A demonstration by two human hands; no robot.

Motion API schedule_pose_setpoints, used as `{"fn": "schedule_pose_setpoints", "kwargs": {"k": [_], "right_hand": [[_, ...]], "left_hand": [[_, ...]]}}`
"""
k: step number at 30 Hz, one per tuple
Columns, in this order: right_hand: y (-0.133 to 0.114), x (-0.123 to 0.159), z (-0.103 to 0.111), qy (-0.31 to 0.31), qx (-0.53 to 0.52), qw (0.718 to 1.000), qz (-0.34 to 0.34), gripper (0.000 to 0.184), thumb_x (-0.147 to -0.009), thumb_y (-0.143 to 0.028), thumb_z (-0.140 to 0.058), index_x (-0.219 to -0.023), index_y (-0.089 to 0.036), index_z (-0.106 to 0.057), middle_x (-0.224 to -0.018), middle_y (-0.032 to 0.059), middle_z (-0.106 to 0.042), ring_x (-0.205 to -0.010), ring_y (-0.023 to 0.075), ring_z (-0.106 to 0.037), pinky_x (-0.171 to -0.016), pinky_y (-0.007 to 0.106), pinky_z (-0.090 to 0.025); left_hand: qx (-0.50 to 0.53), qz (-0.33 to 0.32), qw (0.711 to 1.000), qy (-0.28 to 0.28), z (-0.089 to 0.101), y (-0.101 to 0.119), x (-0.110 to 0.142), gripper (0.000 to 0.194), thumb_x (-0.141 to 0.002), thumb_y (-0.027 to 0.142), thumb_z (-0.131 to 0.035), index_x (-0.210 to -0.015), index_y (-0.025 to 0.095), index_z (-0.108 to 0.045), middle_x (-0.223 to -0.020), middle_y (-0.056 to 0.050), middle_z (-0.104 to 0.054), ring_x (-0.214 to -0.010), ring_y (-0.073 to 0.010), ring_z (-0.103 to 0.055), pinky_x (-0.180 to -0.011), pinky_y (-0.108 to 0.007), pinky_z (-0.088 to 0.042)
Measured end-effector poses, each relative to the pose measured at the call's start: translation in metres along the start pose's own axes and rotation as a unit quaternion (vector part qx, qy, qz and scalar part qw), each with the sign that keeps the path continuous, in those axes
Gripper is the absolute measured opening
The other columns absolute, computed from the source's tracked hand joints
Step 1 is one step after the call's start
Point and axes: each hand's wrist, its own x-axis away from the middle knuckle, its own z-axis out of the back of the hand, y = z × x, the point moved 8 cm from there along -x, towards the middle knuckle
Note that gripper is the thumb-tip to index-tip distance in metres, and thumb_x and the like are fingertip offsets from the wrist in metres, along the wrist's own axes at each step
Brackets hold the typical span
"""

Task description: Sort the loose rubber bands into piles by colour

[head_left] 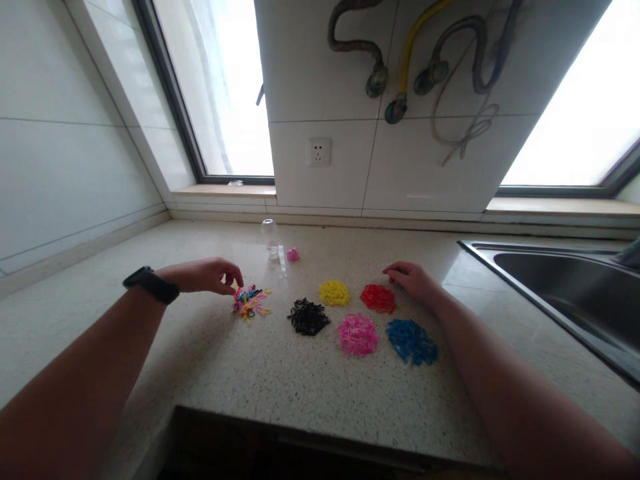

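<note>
My left hand (215, 275), with a dark watch on its wrist, reaches down to a mixed pile of small coloured rubber bands (251, 303). Its fingers are curled at the pile's upper left edge; whatever they pinch is too small to make out. Lying beside the red rubber bands (379, 299), my right hand (411, 279) has loosely stretched fingers and nothing visible in them. Separate piles of yellow bands (335, 293), black bands (309, 317), pink bands (358, 335) and blue bands (412, 341) lie between and below the hands.
A clear small bottle (270, 240) stands behind the piles, with a pink cap (293, 255) beside it. At the right is a steel sink (505, 257) set in the speckled countertop (280, 387). The counter's front edge is near me, and a tiled wall (320, 190) rises behind.
</note>
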Motion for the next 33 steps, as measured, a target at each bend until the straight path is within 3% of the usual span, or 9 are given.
{"fn": "schedule_pose_setpoints", "kwargs": {"k": [12,22,26,33], "right_hand": [[0.003,-0.001,-0.002,-0.010,-0.004,1.000,-0.005,0.031,-0.078,-0.037,-0.058,-0.092,-0.015,-0.074,-0.070,0.0053,-0.070,-0.064,0.0183,-0.060,-0.063,0.030,-0.044],[0.007,-0.002,-0.003,-0.013,0.001,1.000,-0.005,0.034,-0.079,-0.039,-0.057,-0.095,-0.015,-0.075,-0.071,0.0054,-0.070,-0.064,0.0177,-0.059,-0.064,0.030,-0.044],[0.009,-0.004,-0.004,-0.012,-0.001,1.000,-0.001,0.034,-0.080,-0.039,-0.057,-0.094,-0.014,-0.075,-0.072,0.0060,-0.071,-0.064,0.0174,-0.059,-0.063,0.029,-0.044],[0.006,-0.003,-0.003,-0.012,0.006,1.000,0.004,0.030,-0.081,-0.036,-0.056,-0.090,-0.015,-0.075,-0.072,0.0066,-0.071,-0.066,0.0184,-0.060,-0.064,0.029,-0.044]], "left_hand": [[-0.026,-0.004,1.000,-0.011,-0.010,-0.001,-0.007,0.030,-0.075,0.045,-0.070,-0.090,0.020,-0.077,-0.078,0.000,-0.067,-0.071,-0.0134,-0.055,-0.066,-0.023,-0.036],[-0.008,-0.007,1.000,0.015,0.000,0.002,-0.004,0.033,-0.078,0.047,-0.068,-0.093,0.019,-0.078,-0.080,-0.003,-0.070,-0.072,-0.0137,-0.055,-0.066,-0.024,-0.036],[0.013,-0.022,0.999,0.022,0.004,0.017,-0.003,0.037,-0.082,0.052,-0.065,-0.094,0.019,-0.077,-0.077,-0.003,-0.069,-0.067,-0.0130,-0.052,-0.061,-0.024,-0.035],[0.074,-0.087,0.993,0.035,0.003,0.070,-0.002,0.036,-0.088,0.048,-0.062,-0.098,0.016,-0.075,-0.079,-0.003,-0.068,-0.067,-0.0114,-0.053,-0.060,-0.022,-0.039]]}}
